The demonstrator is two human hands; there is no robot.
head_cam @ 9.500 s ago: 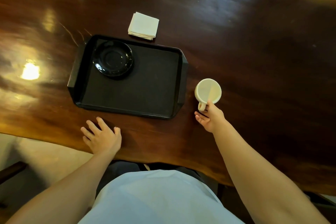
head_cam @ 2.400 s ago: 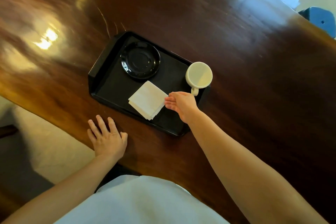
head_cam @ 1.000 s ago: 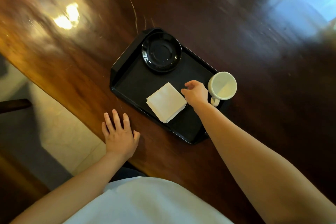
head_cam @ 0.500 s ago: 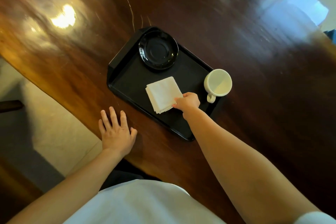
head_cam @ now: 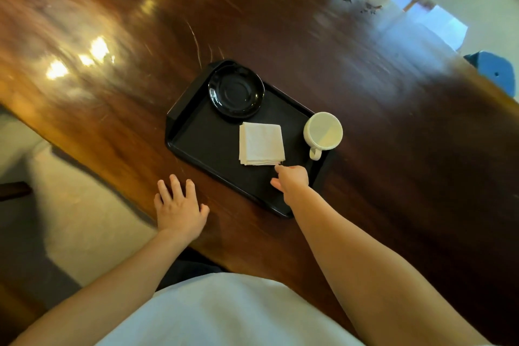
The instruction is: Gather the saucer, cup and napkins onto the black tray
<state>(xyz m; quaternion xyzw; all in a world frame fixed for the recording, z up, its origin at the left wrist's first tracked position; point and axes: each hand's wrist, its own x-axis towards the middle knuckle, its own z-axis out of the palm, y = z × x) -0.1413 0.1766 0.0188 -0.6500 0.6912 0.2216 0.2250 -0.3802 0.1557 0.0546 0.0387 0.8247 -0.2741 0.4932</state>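
Since half a second ago the napkin stack (head_cam: 261, 144) has turned, its edges now less askew to the view, and the right hand (head_cam: 290, 179) has slipped back from its near right corner. We find the napkins flat on the black tray (head_cam: 202, 146), just near of the black saucer (head_cam: 236, 93) in the far left corner and left of the white cup (head_cam: 323, 131), which stands upright at the tray's right end, handle toward us. The stack lies directly beyond the right fingertips (head_cam: 278, 168), one finger reaching to or almost to its corner; we cannot tell whether contact remains, nor how the other fingers are curled. The right hand is much the nearer. The left hand (head_cam: 179, 208) rests palm down, fingers spread, on the wooden table (head_cam: 365, 78) near of the tray. We judge all three items gathered.
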